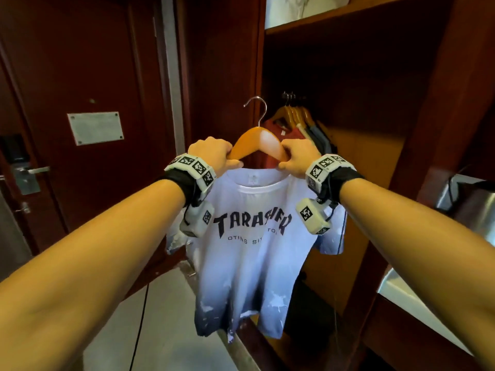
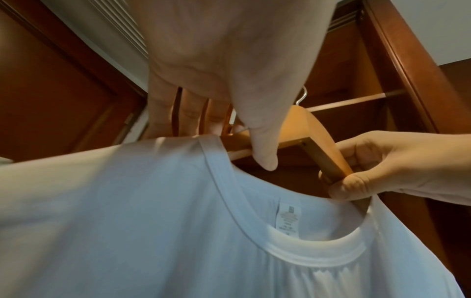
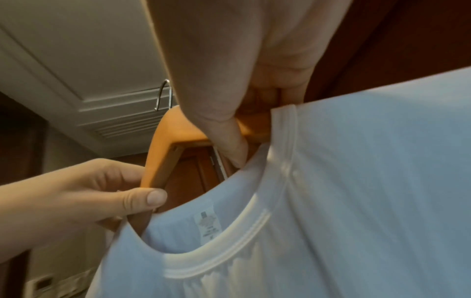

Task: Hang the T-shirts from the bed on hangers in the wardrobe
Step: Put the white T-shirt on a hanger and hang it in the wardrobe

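A white T-shirt [image 1: 254,263] fading to blue, with black lettering, hangs on a wooden hanger [image 1: 258,141] with a metal hook, held up before the open wardrobe [image 1: 439,108]. My left hand [image 1: 230,159] grips the hanger's left arm at the collar, and my right hand [image 1: 286,156] grips its right arm. In the left wrist view my left hand [image 2: 237,141] has its thumb under the hanger [image 2: 305,129] beside the T-shirt [image 2: 153,221]. The right wrist view shows my right hand [image 3: 252,129] on the hanger [image 3: 173,129], thumb inside the T-shirt [image 3: 356,181] collar.
Several shirts on wooden hangers [image 1: 297,121] hang at the wardrobe rail's left end, just behind the held hanger; the rail [image 2: 356,100] runs on to the right. A dark door [image 1: 95,76] with a lever handle [image 1: 34,171] stands left. A black cable [image 1: 142,317] crosses the pale floor.
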The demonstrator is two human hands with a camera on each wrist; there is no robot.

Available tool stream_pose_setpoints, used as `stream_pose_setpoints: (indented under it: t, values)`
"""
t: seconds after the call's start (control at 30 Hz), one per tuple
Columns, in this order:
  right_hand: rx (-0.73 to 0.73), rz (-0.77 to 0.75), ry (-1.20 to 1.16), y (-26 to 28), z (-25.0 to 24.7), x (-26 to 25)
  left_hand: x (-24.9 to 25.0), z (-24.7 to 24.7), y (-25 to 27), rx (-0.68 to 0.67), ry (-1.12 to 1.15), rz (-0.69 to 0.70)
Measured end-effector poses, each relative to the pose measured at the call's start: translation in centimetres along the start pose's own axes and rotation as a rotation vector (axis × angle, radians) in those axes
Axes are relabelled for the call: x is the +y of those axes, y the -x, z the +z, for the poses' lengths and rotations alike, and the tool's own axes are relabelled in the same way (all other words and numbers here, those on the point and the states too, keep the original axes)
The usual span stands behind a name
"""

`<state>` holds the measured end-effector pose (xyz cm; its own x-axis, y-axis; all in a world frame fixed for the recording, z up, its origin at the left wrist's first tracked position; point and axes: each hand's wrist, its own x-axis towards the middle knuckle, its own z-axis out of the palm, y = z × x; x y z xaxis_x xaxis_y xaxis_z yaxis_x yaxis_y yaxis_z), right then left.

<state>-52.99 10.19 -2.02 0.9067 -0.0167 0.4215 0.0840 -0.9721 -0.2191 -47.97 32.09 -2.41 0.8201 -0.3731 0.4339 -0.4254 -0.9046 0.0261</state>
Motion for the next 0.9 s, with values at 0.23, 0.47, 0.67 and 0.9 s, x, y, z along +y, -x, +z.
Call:
stream_pose_setpoints:
  t: [0.23, 0.47, 0.67, 0.9]
  values:
    - [0.048, 0.195, 0.016, -3.1, 0.6, 6.7, 4.1, 4.4, -8.9, -0.009, 0.063, 0.143]
    - [0.129, 0.317, 0.018, -8.9, 0.4, 14.2, 8.7, 7.3, -17.8, -0.011, 0.188, 0.208]
    - [0.169, 0.401, 0.044, -12.9, 0.6, 19.4, 11.5, 10.4, -24.2, -0.162, 0.305, 0.313]
    - [0.172, 0.545, 0.226, -15.5, 1.1, 24.7, 16.2, 15.2, -30.6, -0.294, 0.429, 0.460]
